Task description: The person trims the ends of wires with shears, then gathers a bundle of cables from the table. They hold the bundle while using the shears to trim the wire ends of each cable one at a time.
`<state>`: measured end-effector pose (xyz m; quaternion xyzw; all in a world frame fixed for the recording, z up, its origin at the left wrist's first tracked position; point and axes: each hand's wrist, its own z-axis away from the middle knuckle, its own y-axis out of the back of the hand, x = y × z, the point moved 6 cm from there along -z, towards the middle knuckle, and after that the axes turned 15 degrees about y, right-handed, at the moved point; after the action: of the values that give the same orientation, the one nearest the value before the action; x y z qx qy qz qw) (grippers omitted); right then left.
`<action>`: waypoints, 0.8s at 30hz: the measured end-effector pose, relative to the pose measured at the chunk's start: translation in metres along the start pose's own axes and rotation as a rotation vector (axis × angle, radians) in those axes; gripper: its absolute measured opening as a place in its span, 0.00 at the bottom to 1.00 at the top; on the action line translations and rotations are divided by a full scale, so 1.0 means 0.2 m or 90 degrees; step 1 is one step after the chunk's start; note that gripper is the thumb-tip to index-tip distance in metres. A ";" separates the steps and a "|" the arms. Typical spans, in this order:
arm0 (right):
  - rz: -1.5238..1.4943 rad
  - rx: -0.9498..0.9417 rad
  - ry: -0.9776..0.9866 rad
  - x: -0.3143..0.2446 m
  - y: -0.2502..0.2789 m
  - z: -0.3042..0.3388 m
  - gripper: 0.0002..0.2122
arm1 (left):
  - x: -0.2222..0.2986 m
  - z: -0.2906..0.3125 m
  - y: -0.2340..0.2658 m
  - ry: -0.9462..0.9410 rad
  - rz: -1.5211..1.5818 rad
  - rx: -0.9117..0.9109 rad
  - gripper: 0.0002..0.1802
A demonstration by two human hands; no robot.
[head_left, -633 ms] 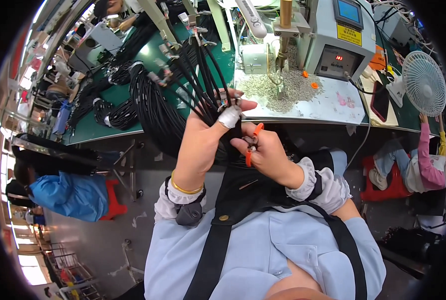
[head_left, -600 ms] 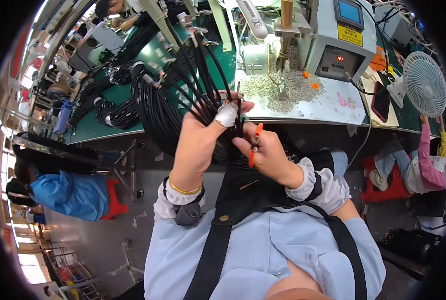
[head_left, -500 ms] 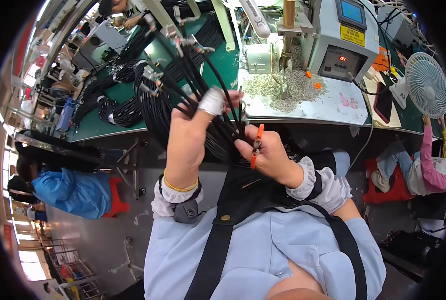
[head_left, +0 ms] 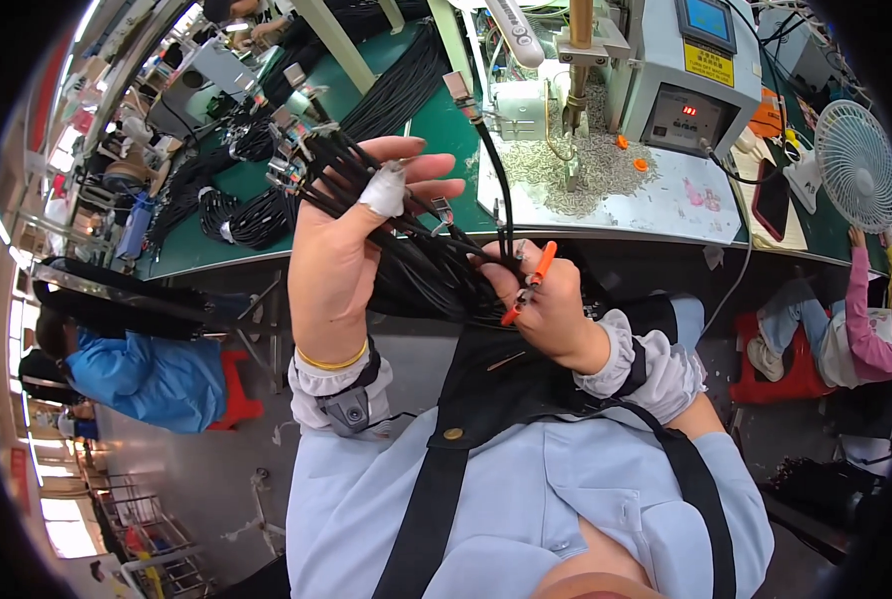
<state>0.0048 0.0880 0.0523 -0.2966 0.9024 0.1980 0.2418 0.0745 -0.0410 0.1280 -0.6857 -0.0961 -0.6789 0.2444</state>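
A bundle of black cables with metal connectors at their ends hangs between my hands in front of the bench edge. My left hand, its thumb wrapped in white tape, keeps the bundle in the crook between thumb and palm, its fingers stretched out past the cables. My right hand is closed around the cables at the right. It also holds a small tool with orange handles and a metal middle, whose exact kind I cannot make out. One cable with a boxy connector rises above this hand.
Ahead is a green bench with coiled black cables. A grey machine with a vertical press head stands on a white board. At right are a phone and a fan. People sit on red stools at both sides.
My left hand has moved left and its fingers have spread, carrying the connector ends left. One cable now stands apart above my right hand, which has shifted slightly right.
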 end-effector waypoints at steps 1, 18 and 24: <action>-0.011 -0.003 0.003 0.00 0.01 -0.01 0.08 | 0.00 0.01 0.03 -0.001 0.031 -0.010 0.12; -0.101 0.085 -0.107 0.07 -0.07 -0.04 0.07 | -0.26 0.05 0.03 0.026 -0.076 0.099 0.10; -0.396 0.113 -0.158 0.12 0.03 0.01 0.09 | -0.05 0.20 0.59 -0.071 0.021 0.331 0.13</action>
<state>-0.0146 0.0830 0.0385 -0.5088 0.7465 0.0699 0.4231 0.1633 -0.1222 0.0949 -0.6374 -0.2695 -0.5885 0.4179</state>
